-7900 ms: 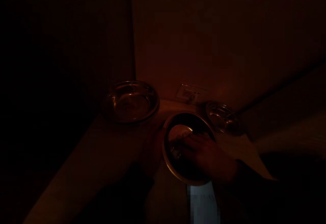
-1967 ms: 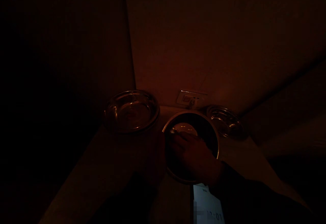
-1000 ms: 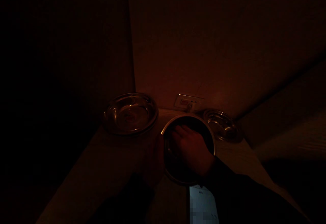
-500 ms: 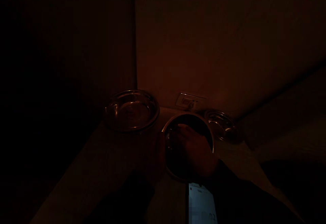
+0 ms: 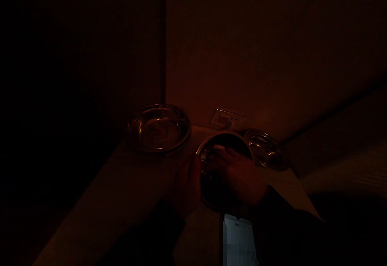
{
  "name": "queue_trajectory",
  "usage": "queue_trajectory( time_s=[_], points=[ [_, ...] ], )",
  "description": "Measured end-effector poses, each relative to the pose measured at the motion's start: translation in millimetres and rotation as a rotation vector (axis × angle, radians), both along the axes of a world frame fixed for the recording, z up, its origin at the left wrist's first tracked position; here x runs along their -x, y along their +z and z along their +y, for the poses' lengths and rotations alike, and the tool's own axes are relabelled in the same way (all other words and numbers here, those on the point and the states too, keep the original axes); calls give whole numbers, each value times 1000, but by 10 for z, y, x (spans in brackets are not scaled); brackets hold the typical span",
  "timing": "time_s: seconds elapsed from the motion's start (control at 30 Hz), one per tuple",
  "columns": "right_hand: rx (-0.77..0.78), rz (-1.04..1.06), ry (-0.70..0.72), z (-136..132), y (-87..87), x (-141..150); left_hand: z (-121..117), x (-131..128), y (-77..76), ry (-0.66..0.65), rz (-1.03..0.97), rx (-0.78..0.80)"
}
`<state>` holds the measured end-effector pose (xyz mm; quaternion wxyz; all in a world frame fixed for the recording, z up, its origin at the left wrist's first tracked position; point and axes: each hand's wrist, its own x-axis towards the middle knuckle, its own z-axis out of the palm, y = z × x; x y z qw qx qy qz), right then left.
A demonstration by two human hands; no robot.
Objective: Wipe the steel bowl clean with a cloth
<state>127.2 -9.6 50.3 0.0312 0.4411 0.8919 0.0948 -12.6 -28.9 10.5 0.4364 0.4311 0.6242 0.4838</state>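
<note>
The scene is very dark. A steel pot (image 5: 223,138) stands on a pale counter in front of me. My left hand (image 5: 188,185) is wrapped round the pot's left side. My right hand (image 5: 238,175) reaches down inside the pot, fingers bent toward its left inner wall. Something pale (image 5: 218,147) shows just past my fingertips; I cannot make out what it is or whether I hold it.
A wide steel bowl (image 5: 158,128) sits at the back left of the counter (image 5: 121,189), a smaller steel dish (image 5: 265,149) at the back right. A wall socket (image 5: 227,118) is behind the pot. A lit phone screen (image 5: 238,240) lies near the front edge.
My right hand has slid from the pot's far side toward its left inner wall. My left hand now shows more clearly on the pot's outside. The pale thing inside is mostly covered.
</note>
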Motion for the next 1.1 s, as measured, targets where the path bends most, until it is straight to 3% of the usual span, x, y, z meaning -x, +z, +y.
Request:
queue_trajectory(
  time_s=[0.17,0.3,0.43,0.53,0.67,0.83,0.97,1.1],
  points=[
    [39,-47,100,3,13,11,3,1,-5,-54,-74,-54],
    [-21,-48,16,20,28,26,13,-4,-1,-36,-91,-75],
    [3,-66,106,41,47,36,15,-7,-11,-44,-108,-72],
    [-24,-80,20,44,43,34,8,-11,-26,-34,-110,-64],
    [-7,-60,177,34,-3,30,5,-10,-38,-28,-112,-14],
    [-44,-44,53,16,-19,39,16,-9,-49,-46,-123,-46],
    [5,-39,183,20,7,58,23,-14,-62,-24,-89,-22],
    [-53,-27,38,45,13,94,28,-13,-69,-8,-79,-23]
  ],
)
